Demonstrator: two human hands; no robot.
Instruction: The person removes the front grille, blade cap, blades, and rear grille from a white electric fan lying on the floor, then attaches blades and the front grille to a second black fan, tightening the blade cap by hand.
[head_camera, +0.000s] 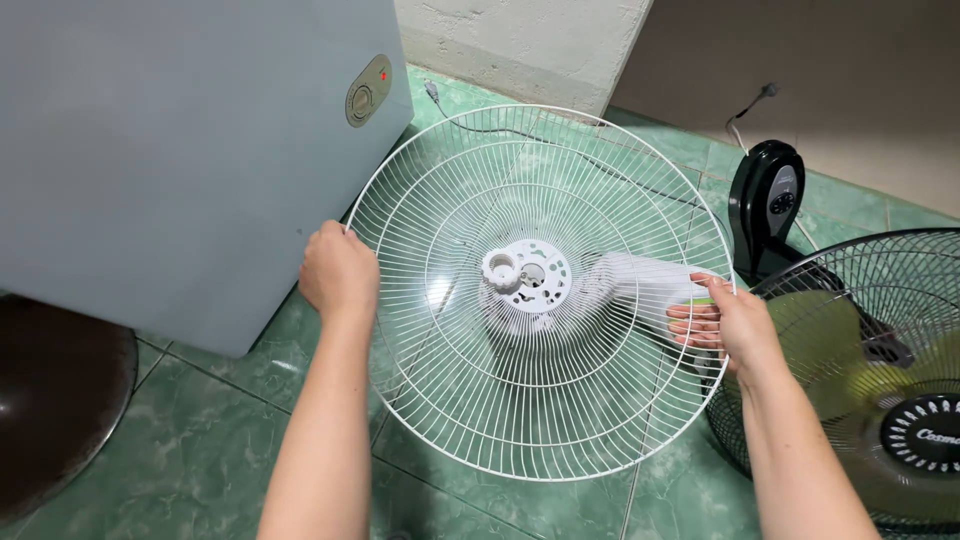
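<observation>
From the head camera, a round white wire fan guard (540, 290) is held over the green tiled floor (200, 440). The left hand (338, 272) is curled around its left rim; the right hand (728, 318) grips the right rim, fingers threaded through the wires. A black fan with yellow-green blades (860, 370) stands just right; a grey-blue box (180, 150) stands left.

left: grey cabinet (180, 150) close | right: black fan (860, 380) crowds | front: green floor (560, 505) open
</observation>
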